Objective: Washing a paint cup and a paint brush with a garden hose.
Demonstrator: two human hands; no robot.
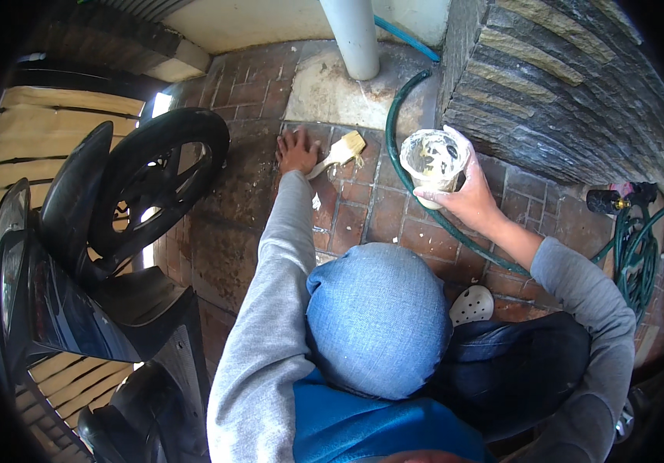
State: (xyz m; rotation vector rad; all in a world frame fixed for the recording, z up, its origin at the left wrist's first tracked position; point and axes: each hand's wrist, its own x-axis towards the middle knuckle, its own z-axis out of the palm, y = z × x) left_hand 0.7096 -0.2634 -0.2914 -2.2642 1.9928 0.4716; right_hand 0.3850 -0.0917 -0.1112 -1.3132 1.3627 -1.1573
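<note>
Scooter (77, 262): dark, parked at far left; front wheel (158, 181) turned toward the brick, mudguard above it, slatted boards behind.
Brick floor (232, 231): red-brown pavers, darker and damp-looking beside the wheel, paler patch of cement farther out around the pipe.
Left hand (296, 150): reached forward on a grey sleeve, palm down on the bricks, fingers spread flat and wide; heel of the hand was just beside the brush handle, touching or nearly so, could not tell which.
Paintbrush (341, 151): lay on the bricks just right of the left hand, pale wooden handle toward the hand, light bristles pointing away to the right; not gripped.
Pipe (354, 35): white, upright, foot set in the cement patch beyond the brush.
Knee (378, 316): blue denim, bent up in the centre foreground, between the two arms.
Garden hose (403, 174): green, curved across the bricks from the pipe's base, passing under the tub and on to a coil at far right.
Tub (434, 163): white plastic, open-topped, inside smeared with pale yellowish paste; held off the ground, tilted toward the camera.
Right hand (467, 199): fingers wrapped round the tub's side from below and right, thumb up along its wall.
Stone wall (564, 85): rough stacked blocks, right of the tub.
</note>
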